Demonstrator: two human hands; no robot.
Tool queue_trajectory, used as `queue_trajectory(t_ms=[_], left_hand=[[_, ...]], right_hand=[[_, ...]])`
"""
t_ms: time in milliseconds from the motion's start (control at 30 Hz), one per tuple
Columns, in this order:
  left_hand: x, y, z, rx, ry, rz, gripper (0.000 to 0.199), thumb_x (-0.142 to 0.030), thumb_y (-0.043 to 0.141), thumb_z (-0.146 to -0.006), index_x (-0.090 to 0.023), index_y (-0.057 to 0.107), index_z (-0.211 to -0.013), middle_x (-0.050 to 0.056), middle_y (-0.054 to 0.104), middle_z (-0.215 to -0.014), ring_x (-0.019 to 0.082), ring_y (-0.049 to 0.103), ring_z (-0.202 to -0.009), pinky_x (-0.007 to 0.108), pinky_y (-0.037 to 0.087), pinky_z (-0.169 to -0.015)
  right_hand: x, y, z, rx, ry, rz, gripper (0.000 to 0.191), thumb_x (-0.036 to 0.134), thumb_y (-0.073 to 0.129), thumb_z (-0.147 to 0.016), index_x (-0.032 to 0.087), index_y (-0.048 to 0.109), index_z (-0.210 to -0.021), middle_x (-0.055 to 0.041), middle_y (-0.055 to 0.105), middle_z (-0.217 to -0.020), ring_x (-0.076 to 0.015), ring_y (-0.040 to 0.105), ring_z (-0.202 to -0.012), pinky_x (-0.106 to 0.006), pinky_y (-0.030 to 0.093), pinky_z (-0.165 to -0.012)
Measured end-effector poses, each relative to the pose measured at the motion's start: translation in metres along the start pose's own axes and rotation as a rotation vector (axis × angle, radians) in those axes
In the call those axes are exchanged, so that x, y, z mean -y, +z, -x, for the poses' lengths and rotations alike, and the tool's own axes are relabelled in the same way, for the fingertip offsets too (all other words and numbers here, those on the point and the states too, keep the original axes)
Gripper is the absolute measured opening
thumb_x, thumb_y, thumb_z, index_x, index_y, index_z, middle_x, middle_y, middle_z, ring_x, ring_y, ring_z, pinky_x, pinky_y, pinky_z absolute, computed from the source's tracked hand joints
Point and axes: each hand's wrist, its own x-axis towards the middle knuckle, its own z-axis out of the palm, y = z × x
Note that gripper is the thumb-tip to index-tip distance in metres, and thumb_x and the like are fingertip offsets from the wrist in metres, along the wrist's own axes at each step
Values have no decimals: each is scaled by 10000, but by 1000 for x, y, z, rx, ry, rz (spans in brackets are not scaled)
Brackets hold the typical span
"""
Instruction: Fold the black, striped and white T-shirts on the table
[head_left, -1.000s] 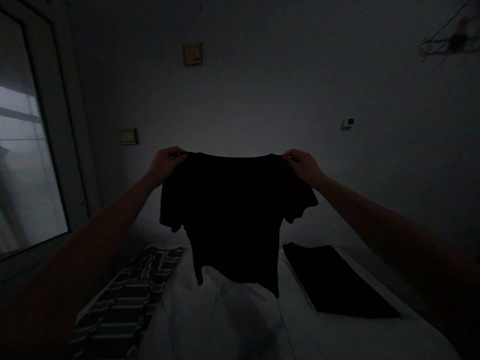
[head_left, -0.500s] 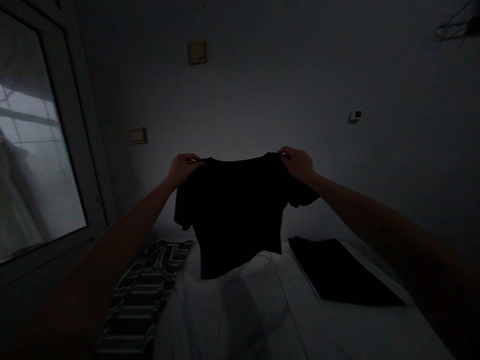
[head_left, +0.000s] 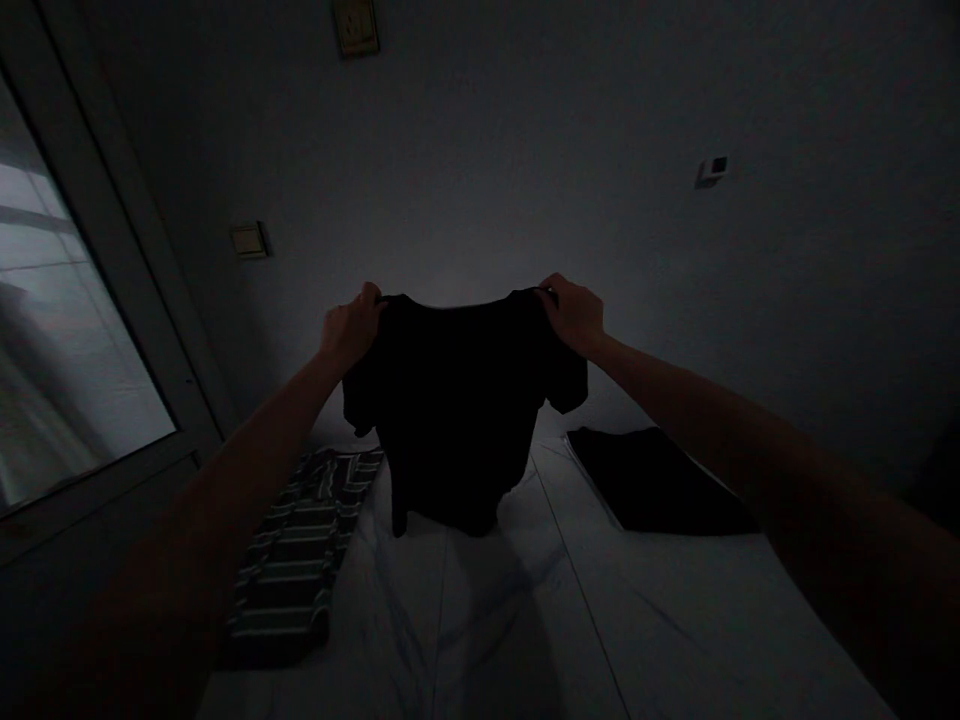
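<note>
A black short-sleeved T-shirt (head_left: 457,400) hangs upright in front of me, stretched between both hands. My left hand (head_left: 352,325) pinches its left shoulder, and my right hand (head_left: 571,312) pinches the right shoulder. The neckline spans the gap between them, sagging slightly. Both sleeves droop outside the body of the shirt, and its lower hem is uneven and curled just above the pale marble-look surface (head_left: 517,640). In the dim light the shirt's front shows no detail.
A striped garment (head_left: 300,560) lies flat at the left. On the right lies a folded black cloth (head_left: 652,490), partly hidden by my right forearm. Behind is a wall with a switch (head_left: 249,241), a socket (head_left: 356,27) and a small white device (head_left: 716,167). A glazed door (head_left: 82,330) stands left.
My view has tilted downward. Both hands still hold the shirt, which has swung so its hem bunches and curls. More of the pale surface and the striped garment's lower end now show.
</note>
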Motion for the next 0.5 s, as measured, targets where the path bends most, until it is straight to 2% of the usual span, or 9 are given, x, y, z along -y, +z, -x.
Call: queue_trajectory(t_ms=[67, 167, 200, 333, 433, 500], left_hand=[[2, 4, 5, 46, 2, -29, 438, -396, 268, -1030, -146, 416, -1358, 200, 689, -1132, 324, 677, -1043, 397, 483, -869], [6, 8, 6, 194, 87, -42, 429, -440, 319, -1018, -172, 428, -1335, 175, 706, -1074, 313, 682, -1040, 386, 486, -873], [8, 8, 4, 187, 83, -24, 421, -444, 332, -1014, -178, 439, -1323, 168, 710, -1059, 307, 684, -1027, 384, 488, -867], [14, 5, -1, 20, 13, 93, 386, -407, 354, -998, -177, 481, -1281, 153, 710, -1050, 297, 675, -993, 386, 482, -871], [14, 2, 7, -18, 79, 201, 360, -398, 380, -978, -182, 510, -1236, 128, 701, -1071, 284, 668, -982, 381, 479, -872], [11, -1, 21, -5, 139, 275, 341, -407, 410, -960, -186, 533, -1188, 104, 703, -1038, 263, 667, -947, 365, 481, -855]], right_hand=[[-3, 2, 4, 17, -4, -13, 290, 369, 432, -998, 217, 656, -1102, -104, 723, -953, -258, 630, -858, -340, 422, -694], [-6, 1, 4, 26, -19, -19, 269, 374, 455, -989, 219, 658, -1074, -106, 719, -959, -262, 623, -864, -349, 427, -706], [-7, -1, 3, 10, -10, -21, 266, 371, 459, -988, 216, 656, -1076, -110, 718, -969, -262, 622, -868, -352, 427, -713], [-15, -10, -2, -22, 29, -42, 240, 344, 475, -979, 213, 655, -1068, -115, 716, -980, -276, 627, -899, -366, 434, -743], [-23, -16, 4, -80, 0, -122, 231, 348, 477, -970, 224, 660, -1038, -105, 720, -987, -274, 631, -914, -369, 444, -762], [-27, -21, 19, -68, -34, -184, 232, 369, 491, -959, 223, 669, -992, -92, 724, -954, -258, 638, -880, -362, 450, -762]])
